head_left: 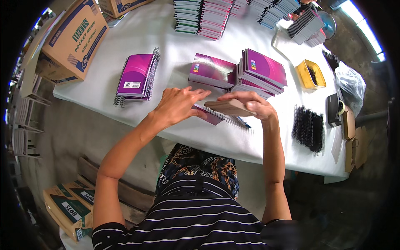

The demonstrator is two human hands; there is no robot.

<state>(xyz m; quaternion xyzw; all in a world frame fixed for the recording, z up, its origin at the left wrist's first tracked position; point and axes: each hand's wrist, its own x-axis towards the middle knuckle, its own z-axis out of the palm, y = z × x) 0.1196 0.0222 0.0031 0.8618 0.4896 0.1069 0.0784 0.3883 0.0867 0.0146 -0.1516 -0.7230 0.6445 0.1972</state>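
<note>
At the table's near edge lies a purple notebook (pixel 211 117) with a loose wire coil (pixel 227 118) running along its edge. My right hand (pixel 258 106) is closed around a flat wooden block (pixel 230 107), held over the coil. My left hand (pixel 177 105) has its fingers stretched out, with the thumb against the notebook's cover. Part of the notebook is hidden by the block and hands. A blue pen-like thing (pixel 243 122) sits beside the coil. Just beyond my hands are two stacks of purple notebooks, a lower stack (pixel 212 68) and a taller one (pixel 265 66).
Left of my hands lies a pile of coil-bound purple notebooks (pixel 134 77). Black coils (pixel 308 130) and a yellow tray (pixel 305 77) of dark pieces are at the right, near a plastic bag (pixel 351 85). Notebook stacks (pixel 214 18) stand at the back; a carton (pixel 73 41) is far left.
</note>
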